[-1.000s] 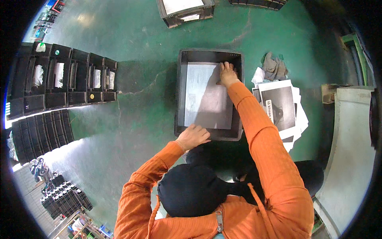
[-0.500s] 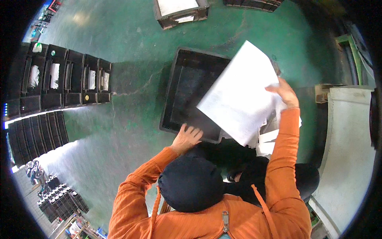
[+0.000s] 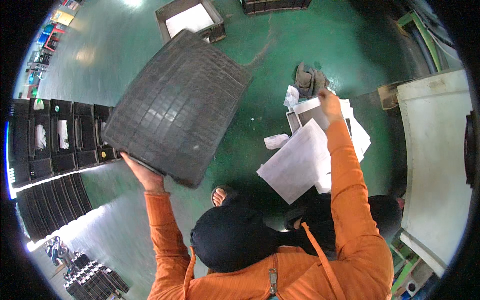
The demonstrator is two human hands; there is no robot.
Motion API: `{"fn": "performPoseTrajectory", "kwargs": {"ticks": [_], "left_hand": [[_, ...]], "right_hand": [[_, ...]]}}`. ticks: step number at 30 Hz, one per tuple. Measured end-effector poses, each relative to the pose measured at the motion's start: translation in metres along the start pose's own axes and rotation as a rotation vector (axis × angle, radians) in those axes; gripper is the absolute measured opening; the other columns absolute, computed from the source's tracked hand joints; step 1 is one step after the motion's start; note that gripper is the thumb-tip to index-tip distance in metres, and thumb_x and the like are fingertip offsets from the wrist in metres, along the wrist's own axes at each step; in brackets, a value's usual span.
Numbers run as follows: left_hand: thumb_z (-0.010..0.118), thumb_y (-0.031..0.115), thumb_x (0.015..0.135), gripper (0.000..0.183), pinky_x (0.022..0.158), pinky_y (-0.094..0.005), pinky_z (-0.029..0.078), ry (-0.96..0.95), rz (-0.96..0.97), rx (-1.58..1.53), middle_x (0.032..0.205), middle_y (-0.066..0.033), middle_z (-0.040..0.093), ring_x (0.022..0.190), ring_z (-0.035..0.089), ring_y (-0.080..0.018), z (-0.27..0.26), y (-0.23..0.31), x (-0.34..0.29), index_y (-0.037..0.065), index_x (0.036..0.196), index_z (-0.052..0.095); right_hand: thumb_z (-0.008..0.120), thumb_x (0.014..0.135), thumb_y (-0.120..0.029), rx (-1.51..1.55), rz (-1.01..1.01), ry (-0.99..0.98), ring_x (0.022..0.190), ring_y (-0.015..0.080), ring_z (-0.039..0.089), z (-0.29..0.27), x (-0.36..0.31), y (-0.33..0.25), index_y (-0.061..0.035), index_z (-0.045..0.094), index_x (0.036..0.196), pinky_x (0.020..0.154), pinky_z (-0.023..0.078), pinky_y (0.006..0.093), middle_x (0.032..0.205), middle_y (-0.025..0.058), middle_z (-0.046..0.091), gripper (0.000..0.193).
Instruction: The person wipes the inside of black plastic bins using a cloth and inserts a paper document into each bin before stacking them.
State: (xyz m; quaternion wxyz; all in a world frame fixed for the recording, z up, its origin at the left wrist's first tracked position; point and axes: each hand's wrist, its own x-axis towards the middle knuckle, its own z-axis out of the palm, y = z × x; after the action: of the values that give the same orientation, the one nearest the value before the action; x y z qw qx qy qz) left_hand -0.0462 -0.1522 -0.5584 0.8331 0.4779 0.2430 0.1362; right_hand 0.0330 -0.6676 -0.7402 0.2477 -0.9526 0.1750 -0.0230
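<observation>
Hands of our worker: left hand (image 3: 142, 175), fingers clamped on rim of ribbed black plastic crate (image 3: 177, 107), tilted above green floor (image 3: 260, 75); right hand (image 3: 330, 100), fingers pressed on white paper sheets (image 3: 300, 160), w/ grip unclear.

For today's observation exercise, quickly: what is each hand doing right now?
Left hand: closed on the edge of the black crate, tipped up, underside showing.
Right hand: resting on the paper pile; grip cannot be told.
</observation>
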Motion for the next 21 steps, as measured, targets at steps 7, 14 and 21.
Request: {"fn": "performPoseTrajectory", "kwargs": {"ticks": [7, 14, 21], "left_hand": [[0.024, 0.055, 0.092, 0.064, 0.099, -0.0441, 0.036, 0.161, -0.228, -0.155, 0.137, -0.0069, 0.038, 0.122, 0.039, -0.0295, -0.091, -0.076, -0.007, 0.010, 0.137, 0.032], [0.030, 0.048, 0.094, 0.056, 0.100, -0.0389, 0.034, 0.116, -0.128, -0.095, 0.133, -0.0083, 0.042, 0.120, 0.042, -0.0267, -0.051, -0.028, 0.015, 0.008, 0.133, 0.037], [0.068, 0.020, 0.073, 0.017, 0.062, -0.0311, 0.043, -0.424, 0.575, 0.951, 0.068, -0.0025, 0.055, 0.066, 0.055, -0.0143, 0.017, -0.024, 0.000, 0.006, 0.074, 0.058]], "right_hand": [[0.057, 0.072, -0.009, -0.560, -0.328, -0.173, 0.116, 0.0205, 0.042, 0.053, -0.009, -0.043, -0.0166, 0.067, 0.081, 0.091, 0.039, 0.0478, 0.115, -0.0027, 0.052, 0.016], [0.064, 0.076, -0.024, 0.109, -0.140, -0.197, 0.083, 0.0209, 0.062, -0.057, 0.062, -0.066, -0.0085, 0.069, 0.090, 0.076, 0.047, 0.0338, 0.090, 0.0086, 0.067, 0.022], [0.058, 0.084, -0.020, -0.611, 0.062, -0.531, 0.070, 0.0063, 0.051, -0.255, 0.109, -0.142, -0.0017, 0.060, 0.106, 0.060, 0.043, 0.0202, 0.082, 0.0004, 0.057, 0.028]]}}
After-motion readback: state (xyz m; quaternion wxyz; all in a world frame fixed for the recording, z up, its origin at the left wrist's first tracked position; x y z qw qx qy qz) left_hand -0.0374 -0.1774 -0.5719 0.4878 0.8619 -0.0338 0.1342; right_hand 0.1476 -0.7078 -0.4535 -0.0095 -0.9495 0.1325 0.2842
